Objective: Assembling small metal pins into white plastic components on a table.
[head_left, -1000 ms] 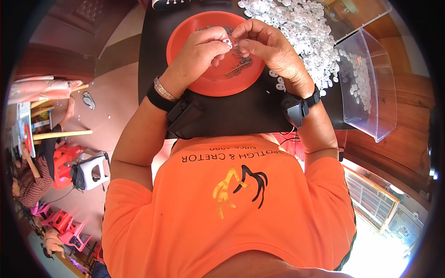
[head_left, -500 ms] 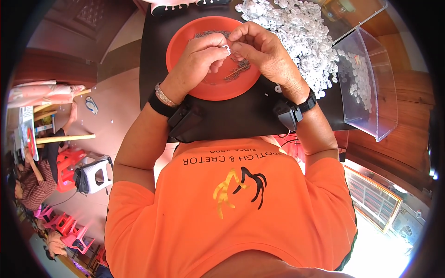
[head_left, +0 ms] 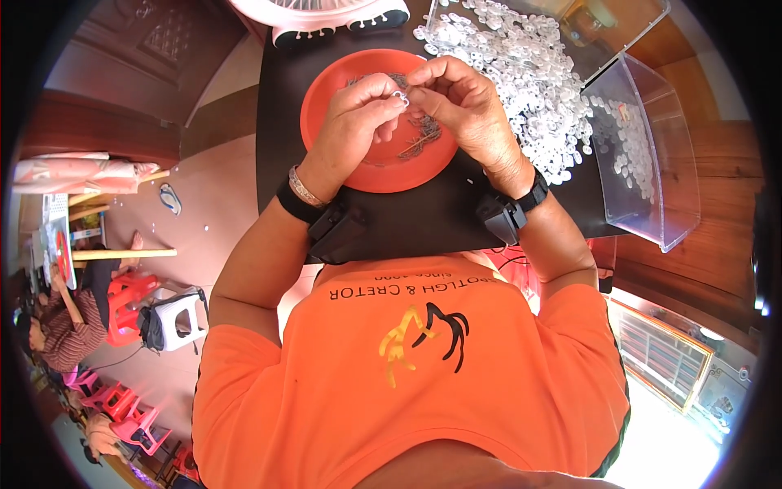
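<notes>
Two hands meet over the middle of the table: the left hand [head_left: 352, 122] and the right hand [head_left: 460, 106] have their fingertips pressed together around one small white ring-shaped plastic piece [head_left: 401, 97], which sits right between them, pinched from both sides; it is too small to tell how its axis runs. Neither hand is nearer to it than the other, since both touch it. Each wrist carries a black strap with a small black box, and the left wrist also a thin metal bracelet [head_left: 303, 187]. Directly beneath the hands lies a round orange plastic dish [head_left: 326, 90] holding a loose scatter of thin dark metal pins [head_left: 417, 140], closest to the right hand's palm. Beyond the right hand, further right and away from the body, spreads a heap of small white plastic rings [head_left: 542, 90] on the black table [head_left: 423, 220]. Further right still stands a clear plastic bin [head_left: 652, 163] with a few of the same rings inside. Past the fingertips, at the table's far edge, sits a white fan base [head_left: 334, 16].
</notes>
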### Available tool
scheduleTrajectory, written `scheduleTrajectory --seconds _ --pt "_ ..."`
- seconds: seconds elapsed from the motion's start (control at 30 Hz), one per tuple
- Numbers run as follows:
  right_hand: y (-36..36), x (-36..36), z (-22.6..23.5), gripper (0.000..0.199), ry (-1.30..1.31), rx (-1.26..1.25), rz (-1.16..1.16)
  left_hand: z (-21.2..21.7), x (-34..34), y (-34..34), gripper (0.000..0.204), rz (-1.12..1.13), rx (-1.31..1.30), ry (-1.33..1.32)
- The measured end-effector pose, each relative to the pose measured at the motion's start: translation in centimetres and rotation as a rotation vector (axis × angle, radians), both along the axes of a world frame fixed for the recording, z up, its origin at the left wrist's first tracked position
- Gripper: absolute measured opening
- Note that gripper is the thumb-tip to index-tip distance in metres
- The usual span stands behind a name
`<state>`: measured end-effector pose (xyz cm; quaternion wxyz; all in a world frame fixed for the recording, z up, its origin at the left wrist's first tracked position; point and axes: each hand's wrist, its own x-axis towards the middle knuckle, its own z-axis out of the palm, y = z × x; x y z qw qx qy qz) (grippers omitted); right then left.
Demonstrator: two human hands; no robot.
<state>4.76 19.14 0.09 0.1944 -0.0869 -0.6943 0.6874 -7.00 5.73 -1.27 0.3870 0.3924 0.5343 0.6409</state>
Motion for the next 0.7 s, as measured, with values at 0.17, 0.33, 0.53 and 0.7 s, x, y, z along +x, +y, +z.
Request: scheduleTrajectory --seconds 0.17,0.33,0.53,0.7 --pt "0.4 0.1 0.2 0.012 0.011 0.086 0.008 0.1 -0.1 -0.1 0.016 -0.018 -0.021 0.069" --pt "1.0 0.4 0.6 0.015 -0.054 0.087 0.092 0.4 -0.3 -0.3 0.016 -0.042 -0.063 0.121" --pt "0.2 0.4 1.1 0.016 -0.083 0.137 0.102 0.3 -0.2 -0.3 0.016 -0.049 -0.047 0.135" --pt "0.9 0.4 0.6 0.015 -0.059 0.101 0.114 0.3 -0.5 -0.3 0.017 -0.040 -0.062 0.144"
